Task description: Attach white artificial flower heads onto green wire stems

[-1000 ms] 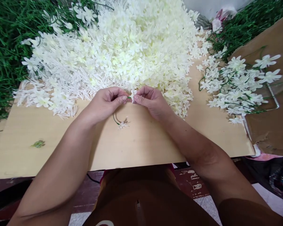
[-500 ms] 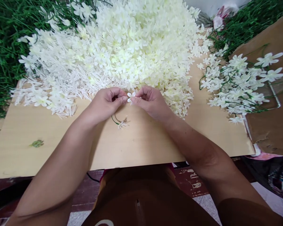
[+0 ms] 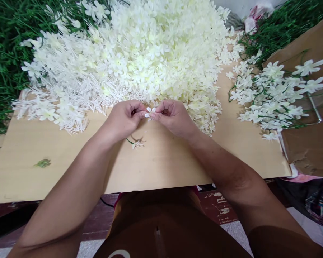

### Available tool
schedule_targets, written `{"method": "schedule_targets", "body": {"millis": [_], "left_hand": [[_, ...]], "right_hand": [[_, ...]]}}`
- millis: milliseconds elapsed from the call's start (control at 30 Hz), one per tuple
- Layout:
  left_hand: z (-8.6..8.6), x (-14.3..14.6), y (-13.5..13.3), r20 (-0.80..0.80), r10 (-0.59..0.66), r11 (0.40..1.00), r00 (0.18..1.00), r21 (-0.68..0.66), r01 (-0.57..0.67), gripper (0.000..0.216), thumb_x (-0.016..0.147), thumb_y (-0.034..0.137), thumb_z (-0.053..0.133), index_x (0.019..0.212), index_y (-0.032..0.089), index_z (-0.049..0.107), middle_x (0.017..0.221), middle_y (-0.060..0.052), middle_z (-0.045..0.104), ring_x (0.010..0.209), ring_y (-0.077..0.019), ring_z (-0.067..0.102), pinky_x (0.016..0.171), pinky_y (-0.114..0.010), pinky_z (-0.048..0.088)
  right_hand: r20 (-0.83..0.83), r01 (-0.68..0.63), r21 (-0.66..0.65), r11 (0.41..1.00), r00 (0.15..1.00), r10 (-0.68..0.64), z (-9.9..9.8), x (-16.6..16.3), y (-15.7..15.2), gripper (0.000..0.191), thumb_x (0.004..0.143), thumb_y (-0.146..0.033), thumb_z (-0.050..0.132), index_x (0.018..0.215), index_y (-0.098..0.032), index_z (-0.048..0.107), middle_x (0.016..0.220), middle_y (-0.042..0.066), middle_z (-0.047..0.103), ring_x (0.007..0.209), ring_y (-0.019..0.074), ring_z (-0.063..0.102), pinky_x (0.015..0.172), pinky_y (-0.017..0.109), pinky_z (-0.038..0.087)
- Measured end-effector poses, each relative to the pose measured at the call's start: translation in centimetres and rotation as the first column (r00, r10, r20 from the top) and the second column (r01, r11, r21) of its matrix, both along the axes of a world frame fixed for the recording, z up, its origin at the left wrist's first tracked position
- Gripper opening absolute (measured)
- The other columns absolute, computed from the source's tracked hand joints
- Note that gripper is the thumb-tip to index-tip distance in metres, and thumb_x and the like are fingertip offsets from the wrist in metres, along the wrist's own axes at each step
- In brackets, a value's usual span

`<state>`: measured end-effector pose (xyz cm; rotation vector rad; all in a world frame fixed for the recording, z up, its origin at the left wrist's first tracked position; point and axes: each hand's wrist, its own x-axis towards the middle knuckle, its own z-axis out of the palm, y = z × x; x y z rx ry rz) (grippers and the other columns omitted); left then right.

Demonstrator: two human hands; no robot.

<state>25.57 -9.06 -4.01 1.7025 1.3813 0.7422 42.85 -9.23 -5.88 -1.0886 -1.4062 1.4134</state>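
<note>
Pinching a small white flower between them, the left hand and the right hand met over the board, just in front of the big heap of blooms. Both hands were nearly shut, thumb and first finger squeezed on the flower, with the other fingers curled in. A thin green stem hung under the left hand and ended in a little flower lying on the board. To do this step well, I think the hands should stay close, hold the tiny flower softly so its petals do not bend, and keep the stem straight. No bowl or box showed here. The heap lay loose on the board, with green grass behind it. A bunch of flowers on stems lay on the right, partly on brown cardboard. A bit of green lay alone on the left.
</note>
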Motion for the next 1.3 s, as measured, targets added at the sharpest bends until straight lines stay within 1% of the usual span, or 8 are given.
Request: {"method": "schedule_targets", "body": {"millis": [133, 300, 533, 633, 700, 800, 1000, 1300], "left_hand": [[-0.3, 0.3, -0.2, -0.006, -0.003, 1.0, 1.0, -0.008, 0.003, 0.012, 0.072, 0.023, 0.055, 0.061, 0.018, 0.052, 0.054, 0.004, 0.045, 0.056, -0.0098, 0.039, 0.056, -0.024, 0.032], [-0.8, 0.4, -0.2, 0.001, -0.031, 0.999, 1.0, -0.032, 0.031, 0.009, 0.07, 0.023, 0.053, 0.063, 0.017, 0.054, 0.058, 0.002, 0.051, 0.057, -0.0105, 0.041, 0.056, -0.024, 0.031], [-0.3, 0.5, 0.1, 0.104, -0.03, 0.995, 0.994, -0.095, 0.04, 0.015, 0.072, 0.029, 0.063, 0.067, 0.017, 0.057, 0.06, 0.001, 0.054, 0.057, -0.0108, 0.043, 0.055, -0.024, 0.032], [0.0, 0.5, 0.2, 0.061, -0.02, 0.995, 0.998, -0.1, 0.026, 0.015, 0.076, 0.028, 0.062, 0.067, 0.016, 0.061, 0.06, 0.001, 0.057, 0.058, -0.0111, 0.045, 0.056, -0.024, 0.034], [0.1, 0.3, 0.3, 0.005, -0.024, 0.995, 1.0, -0.094, 0.024, 0.019, 0.08, 0.029, 0.061, 0.065, 0.017, 0.061, 0.056, 0.002, 0.053, 0.055, -0.0108, 0.043, 0.054, -0.025, 0.033], [0.0, 0.0, 0.4, -0.026, -0.076, 0.994, 0.997, -0.08, 0.074, 0.031, 0.085, 0.037, 0.06, 0.061, 0.017, 0.061, 0.051, 0.003, 0.046, 0.049, -0.0101, 0.037, 0.051, -0.026, 0.028], [-0.7, -0.3, 0.5, 0.133, -0.163, 0.982, 0.978, -0.074, 0.174, 0.046, 0.084, 0.059, 0.062, 0.061, 0.019, 0.056, 0.05, 0.002, 0.041, 0.048, -0.0102, 0.034, 0.048, -0.026, 0.026], [-0.9, 0.3, 0.4, 0.187, -0.199, 0.976, 0.962, -0.047, 0.211, 0.055, 0.079, 0.068, 0.063, 0.058, 0.019, 0.051, 0.053, 0.002, 0.043, 0.051, -0.0098, 0.034, 0.051, -0.026, 0.028]], "right_hand": [[0.043, 0.023, 0.008, 1.0, 0.999, -0.024, -0.2, 0.0, -0.1, 0.051, 0.055, -0.057, 0.087, 0.063, -0.018, 0.056, 0.062, -0.003, 0.056, 0.061, 0.0086, 0.046, 0.059, 0.027, 0.037], [0.064, 0.012, 0.016, 1.0, 0.998, -0.013, -0.2, 0.1, -0.2, 0.047, 0.058, -0.054, 0.087, 0.063, -0.019, 0.056, 0.064, -0.003, 0.058, 0.062, 0.0096, 0.047, 0.06, 0.028, 0.039], [0.001, -0.017, -0.027, 0.999, 1.0, 0.017, -0.5, 0.6, 0.4, 0.049, 0.056, -0.053, 0.088, 0.065, -0.019, 0.055, 0.063, -0.004, 0.055, 0.062, 0.0085, 0.045, 0.06, 0.026, 0.037], [-0.028, -0.017, -0.035, 0.999, 0.999, 0.016, -0.6, 0.7, 0.5, 0.047, 0.058, -0.052, 0.088, 0.067, -0.019, 0.055, 0.065, -0.004, 0.055, 0.063, 0.0089, 0.047, 0.061, 0.027, 0.039], [-0.037, -0.018, -0.033, 0.999, 0.999, 0.016, -0.6, 0.7, 0.5, 0.046, 0.06, -0.051, 0.088, 0.068, -0.019, 0.055, 0.064, -0.005, 0.054, 0.062, 0.0086, 0.046, 0.06, 0.026, 0.039], [-0.057, -0.036, -0.027, 0.999, 0.998, 0.034, -0.6, 0.6, 0.6, 0.046, 0.061, -0.05, 0.087, 0.069, -0.019, 0.055, 0.064, -0.005, 0.055, 0.061, 0.0083, 0.047, 0.061, 0.026, 0.039], [-0.088, -0.067, -0.016, 0.998, 0.994, 0.065, -0.6, 0.6, 0.6, 0.045, 0.061, -0.048, 0.088, 0.068, -0.019, 0.055, 0.063, -0.005, 0.052, 0.063, 0.0089, 0.049, 0.063, 0.027, 0.042], [-0.058, -0.055, -0.035, 0.998, 0.997, 0.053, -0.9, 0.5, 0.6, 0.048, 0.057, -0.052, 0.089, 0.067, -0.019, 0.057, 0.065, -0.004, 0.057, 0.062, 0.0085, 0.048, 0.061, 0.027, 0.04]]}}
